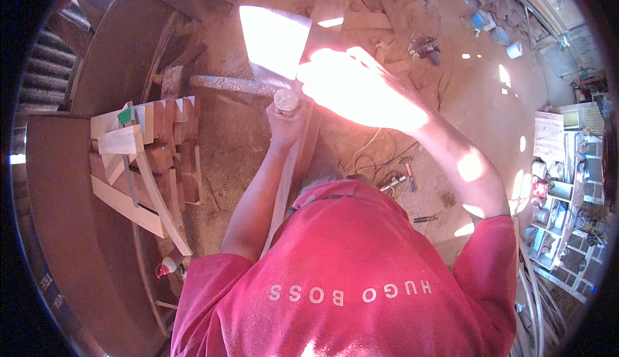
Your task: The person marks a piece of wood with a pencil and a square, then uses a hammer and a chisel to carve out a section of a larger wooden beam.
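My left hand [287, 127] is wrapped round an upright object with a pale, dusty round end [286, 101]; its kind does not show. A long wooden board [308, 139] runs beside this hand from my body forward. Strong sunlight washes out my right hand [354, 89], just ahead and to the right. Its fingers look curled together at the board's far part, and whatever they hold is lost in the glare. A glaring white four-sided patch [275, 38] lies ahead of both hands; I cannot tell if it is a panel or sunlight.
Stacked wooden pieces [145, 157] stand at left beside a dark brown panel [64, 228]. A hammer [409, 174], pliers [425, 219] and cables lie on the dusty floor at right. A power tool [424, 49] sits farther off. Shelves [554, 209] line the far right.
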A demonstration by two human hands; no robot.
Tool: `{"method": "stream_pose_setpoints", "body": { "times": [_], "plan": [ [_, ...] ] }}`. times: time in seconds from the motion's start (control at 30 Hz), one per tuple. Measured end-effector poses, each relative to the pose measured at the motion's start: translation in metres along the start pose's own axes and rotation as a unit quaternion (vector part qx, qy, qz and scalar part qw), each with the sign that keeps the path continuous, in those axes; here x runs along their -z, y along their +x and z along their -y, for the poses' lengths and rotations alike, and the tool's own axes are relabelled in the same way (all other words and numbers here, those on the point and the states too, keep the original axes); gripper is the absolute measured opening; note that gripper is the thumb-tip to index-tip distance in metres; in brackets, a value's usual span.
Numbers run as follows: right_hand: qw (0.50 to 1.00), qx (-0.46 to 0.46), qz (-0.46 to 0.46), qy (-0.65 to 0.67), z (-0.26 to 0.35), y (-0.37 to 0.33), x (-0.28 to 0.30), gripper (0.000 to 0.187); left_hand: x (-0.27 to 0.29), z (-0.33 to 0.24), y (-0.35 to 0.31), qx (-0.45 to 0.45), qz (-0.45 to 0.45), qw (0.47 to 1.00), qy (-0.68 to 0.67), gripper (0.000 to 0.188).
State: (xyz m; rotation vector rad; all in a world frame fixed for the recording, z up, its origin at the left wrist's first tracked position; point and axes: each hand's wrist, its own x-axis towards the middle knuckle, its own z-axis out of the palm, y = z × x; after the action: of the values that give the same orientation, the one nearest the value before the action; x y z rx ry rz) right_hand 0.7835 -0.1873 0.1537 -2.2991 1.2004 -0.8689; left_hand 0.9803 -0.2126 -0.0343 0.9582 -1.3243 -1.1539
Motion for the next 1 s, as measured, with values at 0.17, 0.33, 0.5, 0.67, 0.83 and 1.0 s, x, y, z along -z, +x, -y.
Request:
{"method": "stream_pose_setpoints", "body": {
  "times": [0.17, 0.33, 0.5, 0.67, 0.83, 1.0],
  "plan": [
    [0.986, -0.14, -0.087, -0.021, 0.048, 0.019, 0.058, 0.025, -0.01, 0.016, 0.02, 0.027, -0.136, 0.988, -0.064, 0.007],
    [0.985, -0.115, -0.119, 0.041, 0.041, 0.009, 0.054, 0.032, -0.004, -0.004, 0.028, 0.065, -0.065, 0.995, -0.043, 0.008],
    [0.991, -0.104, -0.074, -0.033, 0.033, -0.002, 0.039, 0.032, -0.017, -0.008, 0.032, -0.016, -0.04, 0.999, 0.0, 0.008],
    [0.996, -0.049, -0.079, 0.004, 0.026, -0.006, 0.027, 0.028, -0.018, -0.009, 0.032, -0.02, -0.026, 0.998, -0.048, 0.008],
    [0.992, -0.11, -0.051, 0.028, 0.037, -0.002, 0.039, 0.028, -0.022, -0.009, 0.032, -0.025, -0.049, 0.998, -0.006, 0.011],
    [0.989, -0.091, -0.11, 0.04, 0.042, 0.02, 0.055, 0.032, -0.012, 0.003, 0.028, -0.008, -0.038, 0.999, 0.028, 0.01]
  ]
}}
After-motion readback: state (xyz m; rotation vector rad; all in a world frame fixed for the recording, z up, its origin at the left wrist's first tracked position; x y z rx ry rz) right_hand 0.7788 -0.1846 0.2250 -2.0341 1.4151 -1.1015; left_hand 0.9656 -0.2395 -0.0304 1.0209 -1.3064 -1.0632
